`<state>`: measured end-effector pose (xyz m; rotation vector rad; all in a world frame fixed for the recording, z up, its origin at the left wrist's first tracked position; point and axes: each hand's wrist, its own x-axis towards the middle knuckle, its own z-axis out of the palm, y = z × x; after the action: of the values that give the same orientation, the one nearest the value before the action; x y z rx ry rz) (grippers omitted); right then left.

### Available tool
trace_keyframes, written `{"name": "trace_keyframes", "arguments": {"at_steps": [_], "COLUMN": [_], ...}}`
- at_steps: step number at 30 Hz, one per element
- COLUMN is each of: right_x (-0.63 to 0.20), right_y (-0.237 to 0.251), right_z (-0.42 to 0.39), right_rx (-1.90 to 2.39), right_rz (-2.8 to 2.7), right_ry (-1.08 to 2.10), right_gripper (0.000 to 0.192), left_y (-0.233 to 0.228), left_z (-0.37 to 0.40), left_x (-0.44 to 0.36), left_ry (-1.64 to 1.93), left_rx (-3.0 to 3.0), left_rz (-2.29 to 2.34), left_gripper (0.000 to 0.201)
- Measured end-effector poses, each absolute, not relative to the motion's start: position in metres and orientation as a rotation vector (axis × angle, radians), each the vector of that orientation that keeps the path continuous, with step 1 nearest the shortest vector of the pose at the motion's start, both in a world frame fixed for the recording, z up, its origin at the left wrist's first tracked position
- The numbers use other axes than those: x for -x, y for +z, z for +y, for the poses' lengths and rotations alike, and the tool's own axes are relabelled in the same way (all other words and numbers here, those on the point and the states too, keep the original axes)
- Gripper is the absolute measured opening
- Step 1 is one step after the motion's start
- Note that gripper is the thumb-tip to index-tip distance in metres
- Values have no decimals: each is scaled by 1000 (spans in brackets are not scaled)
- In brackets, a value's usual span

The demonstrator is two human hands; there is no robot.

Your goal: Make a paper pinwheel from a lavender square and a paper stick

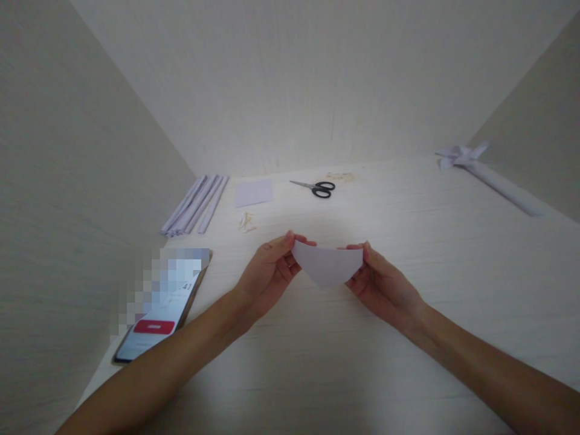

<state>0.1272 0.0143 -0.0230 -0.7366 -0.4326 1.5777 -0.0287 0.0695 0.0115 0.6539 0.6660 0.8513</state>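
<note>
Between both hands a piece of white paper (330, 266) is held up above the table, its top edge sagging a little and its lower part narrowing downward. My left hand (272, 269) pinches its left corner between thumb and fingers. At the opposite corner, my right hand (383, 284) grips it the same way, the fingers partly hidden behind the paper. Beyond the hands lie black-handled scissors (321, 188), a flat stack or sheet of pale paper (254, 193) and a small heap of thin light sticks (247, 222).
Several rolled paper tubes (197, 205) lie at the back left. A phone (167, 308) with a lit screen leans beside my left forearm. At the far right rests a paper pinwheel-like piece (489, 178) on a tube. Small tan bits (342, 176) lie behind the scissors. Walls enclose the table.
</note>
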Motion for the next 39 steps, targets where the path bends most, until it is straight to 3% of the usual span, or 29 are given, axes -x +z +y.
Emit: {"name": "trace_keyframes", "arguments": {"at_steps": [6, 13, 18, 23, 30, 39], "right_x": [-131, -156, -143, -138, -132, -131], "right_y": [-27, -21, -22, -23, -19, -25], "right_z": [16, 23, 17, 13, 10, 9], "right_rx": [749, 894, 1144, 1332, 1438, 1385], "right_rz": [-303, -417, -904, -1221, -1345, -1258], "right_ry": [1581, 1301, 1322, 1043, 843, 916], "right_gripper": [14, 17, 26, 29, 32, 33], "left_y": [9, 3, 3, 7, 6, 2], "left_z": [71, 104, 91, 69, 54, 58], "left_x": [29, 56, 46, 35, 29, 32], "left_ry": [873, 1127, 651, 375, 404, 451], "left_rx": [-501, -668, -1064, -1569, -1907, -2222], "left_rz": [693, 729, 799, 827, 941, 1033], "left_gripper": [17, 14, 47, 34, 26, 33]}}
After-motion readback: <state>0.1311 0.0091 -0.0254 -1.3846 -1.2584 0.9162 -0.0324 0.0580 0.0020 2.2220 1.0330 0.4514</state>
